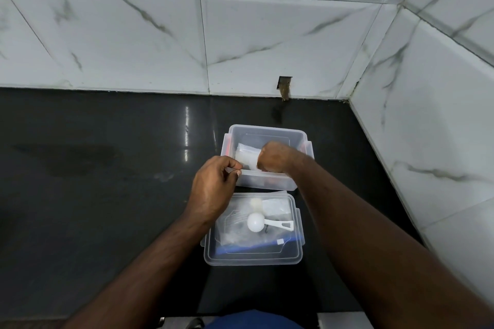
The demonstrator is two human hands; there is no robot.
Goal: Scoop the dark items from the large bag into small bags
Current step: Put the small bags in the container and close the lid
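Two bare hands work over a black bench (pixel 107 195) set against a marble-patterned tiled wall (pixel 267 35). The left hand (pixel 213 187) hovers at the near left corner of a clear plastic box (pixel 267 181), its fingers (pixel 235 168) curled with thumb and forefinger pinching the edge of a small bag (pixel 247 156) of clear plastic. The right hand (pixel 275 156) reaches into the same box, its fingers curled down around the other side of that bag; the fingertips are hidden behind the back of the hand. The small bag is held between both hands, just above the box's near rim. Whether it holds any dark items cannot be told. Just nearer the person, touching or almost touching the box, a second clear tub (pixel 254 256) sits on the bench. In it lies a large bag (pixel 240 238) with a blue strip along its near edge, flattened and holding dark bits. A white scoop (pixel 256 222) rests on top of it, bowl to the left, handle pointing right. A blue garment (pixel 254 320) shows at the bottom edge.
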